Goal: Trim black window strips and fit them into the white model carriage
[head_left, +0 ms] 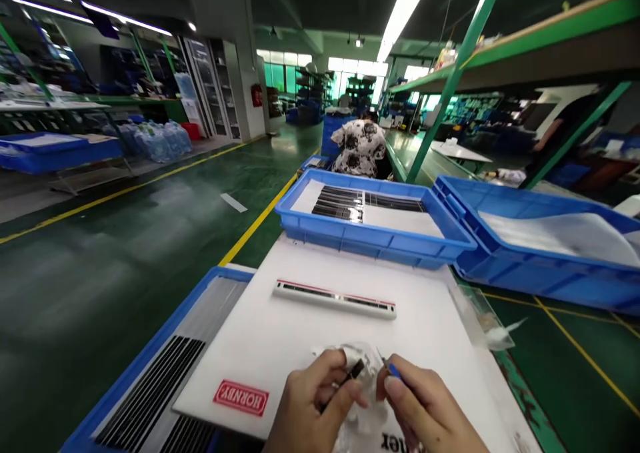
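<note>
My left hand [320,399] pinches a small dark piece [357,369] at the bottom middle. Close to its right, my right hand [420,399] grips a blue-handled tool [394,371] whose thin tip points up and left. Crumpled clear plastic [367,416] lies under and between both hands. Beyond them, a long white train-car body [335,298] with a red stripe and dark windows lies across the white board [420,336]. The board carries a red HORNBY label [241,397] at its lower left.
A blue tray [375,239] of dark strips stands behind the board, another blue tray [150,346] at left. More blue trays [550,276] are at right beside a green post [445,106]. A clear bag [483,319] lies on the right edge. A person [360,146] sits ahead.
</note>
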`<control>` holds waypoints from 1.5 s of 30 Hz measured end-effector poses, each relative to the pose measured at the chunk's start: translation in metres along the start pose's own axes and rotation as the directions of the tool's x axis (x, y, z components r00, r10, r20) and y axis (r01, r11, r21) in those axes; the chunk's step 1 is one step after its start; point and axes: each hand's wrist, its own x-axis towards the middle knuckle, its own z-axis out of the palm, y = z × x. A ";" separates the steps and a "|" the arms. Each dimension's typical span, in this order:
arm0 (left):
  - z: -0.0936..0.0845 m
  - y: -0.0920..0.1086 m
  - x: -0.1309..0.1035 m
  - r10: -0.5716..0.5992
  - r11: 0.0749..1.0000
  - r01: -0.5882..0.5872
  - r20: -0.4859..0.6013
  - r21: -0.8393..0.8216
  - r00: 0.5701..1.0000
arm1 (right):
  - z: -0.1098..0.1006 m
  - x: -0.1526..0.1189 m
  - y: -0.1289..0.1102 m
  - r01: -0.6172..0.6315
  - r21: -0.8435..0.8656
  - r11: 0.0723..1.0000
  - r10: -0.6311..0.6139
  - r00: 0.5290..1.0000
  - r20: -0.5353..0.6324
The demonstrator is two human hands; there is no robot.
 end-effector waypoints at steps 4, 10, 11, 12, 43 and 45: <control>0.005 -0.007 -0.001 -0.039 0.996 0.041 0.025 -0.078 0.999 | 0.000 -0.020 0.007 -0.016 0.057 0.998 0.011 0.997 0.083; 0.016 -0.014 -0.004 0.082 0.973 -0.060 0.092 -0.221 0.992 | -0.008 -0.032 -0.004 0.163 0.058 0.985 -0.164 0.987 0.008; 0.018 -0.013 -0.005 0.120 0.968 -0.095 0.099 -0.233 0.988 | -0.012 -0.032 -0.006 0.169 0.046 0.984 -0.170 0.985 0.010; 0.019 -0.011 -0.006 0.154 0.962 -0.125 0.103 -0.244 0.983 | -0.015 -0.032 -0.009 0.184 0.022 0.983 -0.184 0.983 0.014; 0.029 -0.004 0.021 0.389 0.916 -0.402 0.248 0.002 0.887 | -0.060 -0.014 -0.021 0.325 -0.162 0.932 -0.288 0.933 0.217; 0.029 -0.003 0.023 0.387 0.915 -0.403 0.248 0.015 0.888 | -0.060 -0.012 -0.020 0.319 -0.154 0.935 -0.281 0.933 0.225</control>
